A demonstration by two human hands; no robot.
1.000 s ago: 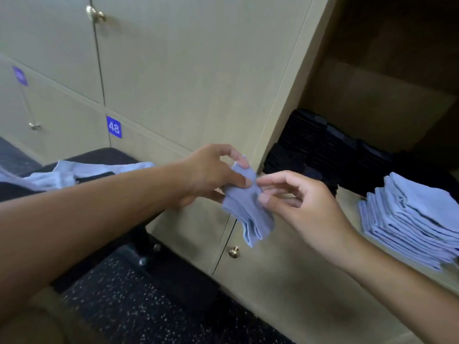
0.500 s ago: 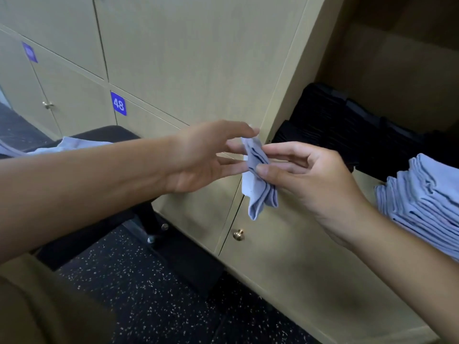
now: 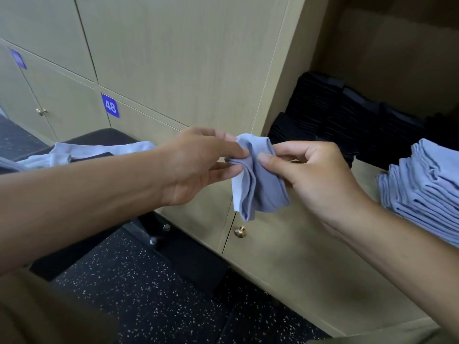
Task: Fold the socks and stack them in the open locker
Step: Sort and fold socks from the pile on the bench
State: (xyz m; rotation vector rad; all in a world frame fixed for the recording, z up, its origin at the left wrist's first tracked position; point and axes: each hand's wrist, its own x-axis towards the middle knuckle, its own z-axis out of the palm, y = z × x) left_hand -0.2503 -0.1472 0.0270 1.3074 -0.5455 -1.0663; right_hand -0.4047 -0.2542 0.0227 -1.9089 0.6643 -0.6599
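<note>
The fold is in hand: a light blue sock [image 3: 258, 177] hangs in the air in front of the closed locker doors, just left of the open locker [image 3: 387, 58]. The left hand [image 3: 196, 165] pinches its upper left edge between thumb and fingers, and the right hand [image 3: 315, 175] pinches the top right fold, thumb on the near face. Inside the locker, a stack of folded blue socks [image 3: 427, 192] sits beside dark folded ones [image 3: 340, 120]. Next, the move likely calls for squaring the layers, then carrying the sock right onto the blue stack. More unfolded socks [image 3: 82, 152] wait on the dark surface [image 3: 106, 135] at left.
</note>
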